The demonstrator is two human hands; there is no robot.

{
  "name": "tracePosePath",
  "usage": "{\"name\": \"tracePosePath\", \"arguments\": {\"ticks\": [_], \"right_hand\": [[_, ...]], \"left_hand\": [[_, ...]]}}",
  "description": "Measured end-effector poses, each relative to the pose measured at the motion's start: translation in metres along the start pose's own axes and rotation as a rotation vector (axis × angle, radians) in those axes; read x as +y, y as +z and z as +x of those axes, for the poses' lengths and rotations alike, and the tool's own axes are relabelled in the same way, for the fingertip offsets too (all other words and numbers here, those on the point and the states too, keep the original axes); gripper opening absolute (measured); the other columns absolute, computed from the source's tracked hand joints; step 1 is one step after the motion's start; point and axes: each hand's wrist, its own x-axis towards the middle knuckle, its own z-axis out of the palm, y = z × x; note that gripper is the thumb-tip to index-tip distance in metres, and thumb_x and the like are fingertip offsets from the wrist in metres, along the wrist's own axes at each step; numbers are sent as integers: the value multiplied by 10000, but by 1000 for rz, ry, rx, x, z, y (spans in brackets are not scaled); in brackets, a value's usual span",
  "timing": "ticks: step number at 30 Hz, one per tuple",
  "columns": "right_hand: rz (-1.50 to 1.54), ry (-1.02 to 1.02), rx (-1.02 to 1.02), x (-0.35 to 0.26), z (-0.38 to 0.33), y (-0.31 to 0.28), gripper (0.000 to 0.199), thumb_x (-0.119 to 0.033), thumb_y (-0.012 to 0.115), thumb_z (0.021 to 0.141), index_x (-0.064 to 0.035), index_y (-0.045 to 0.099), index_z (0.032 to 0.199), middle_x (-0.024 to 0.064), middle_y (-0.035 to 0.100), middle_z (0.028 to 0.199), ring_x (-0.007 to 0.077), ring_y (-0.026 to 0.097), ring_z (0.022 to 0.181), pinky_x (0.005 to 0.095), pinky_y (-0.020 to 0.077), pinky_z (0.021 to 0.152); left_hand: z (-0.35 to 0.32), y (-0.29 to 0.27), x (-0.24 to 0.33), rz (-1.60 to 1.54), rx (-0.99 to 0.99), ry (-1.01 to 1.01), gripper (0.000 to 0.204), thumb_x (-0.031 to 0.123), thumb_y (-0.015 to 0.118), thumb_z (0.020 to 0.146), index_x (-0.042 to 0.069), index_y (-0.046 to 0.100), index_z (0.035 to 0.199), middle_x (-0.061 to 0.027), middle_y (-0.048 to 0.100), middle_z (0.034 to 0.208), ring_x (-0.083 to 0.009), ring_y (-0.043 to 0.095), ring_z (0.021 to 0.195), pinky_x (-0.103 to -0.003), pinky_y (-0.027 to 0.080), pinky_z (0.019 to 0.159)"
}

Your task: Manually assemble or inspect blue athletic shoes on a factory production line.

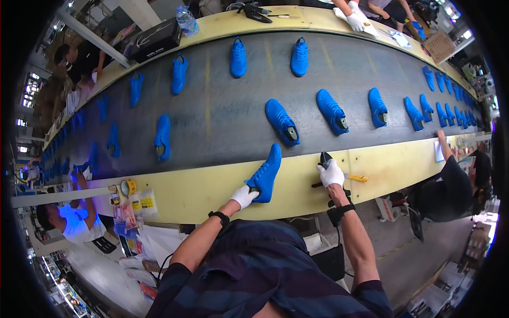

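Across the middle of the view, largest item first:

- Conveyor belt (238, 111): dark grey, curving from left to right, carrying two rows of blue shoes, among them one (282, 122) just beyond your left hand and another (332, 111) beyond your right.
- Table (201, 191): a pale yellow ledge along the belt's near edge, directly in front of you; a matching ledge runs along the far side.
- Blue shoe (266, 172): lying half on the table, toe reaching onto the belt's edge, heel toward you.
- Black box (156, 40): on the far ledge, beside a water bottle (186, 20).
- Your left hand (245, 196): white-gloved, fingers closed around the heel of the blue shoe.
- Your right hand (331, 173): white-gloved, fingers wrapped around a black tool (324, 158) at the belt's near edge.
- Tape roll (128, 187): yellow, on the table well left of your hands.
- Yellow-handled tool (358, 178): lying on the table just right of your right hand.
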Motion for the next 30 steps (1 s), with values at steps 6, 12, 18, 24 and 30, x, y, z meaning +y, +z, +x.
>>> {"name": "tracePosePath", "arguments": {"ticks": [6,12,18,24,30], "right_hand": [[-164,-388,60,-43,-48,35,257,-219,732,822,-29,670,983,216,667,899,425,656,863,531,534,781],[725,252,-360,-78,-81,166,833,-585,761,856,81,620,1336,221,710,1251,287,703,1126,415,546,977],[717,136,-542,-80,-82,159,910,-698,768,772,111,719,1187,222,752,1141,302,744,1023,407,568,894],[842,333,-810,-82,-102,110,963,-751,754,792,58,679,1309,214,720,1260,372,732,1079,471,597,913],[656,68,-813,-74,-88,83,748,-672,689,899,-8,733,1241,171,769,1131,340,760,929,472,610,791]], "left_hand": [[-6,8,6,-41,19,185,579,451,710,939,-8,667,1290,-241,736,1192,-390,699,1136,-454,523,989],[3,3,-2,-576,-105,84,307,303,664,990,30,722,1118,-60,707,957,-196,682,907,-311,533,807],[45,-7,-32,-890,-300,-165,638,522,563,1059,81,438,1502,-207,595,1381,-397,636,1236,-661,548,982],[29,9,-3,-951,-629,-196,1040,873,246,956,102,247,1655,-181,378,1644,-381,441,1473,-619,364,1196],[-3,-10,38,-1625,-746,-329,993,846,254,963,89,397,1589,-229,557,1493,-449,536,1367,-648,468,1077]]}}
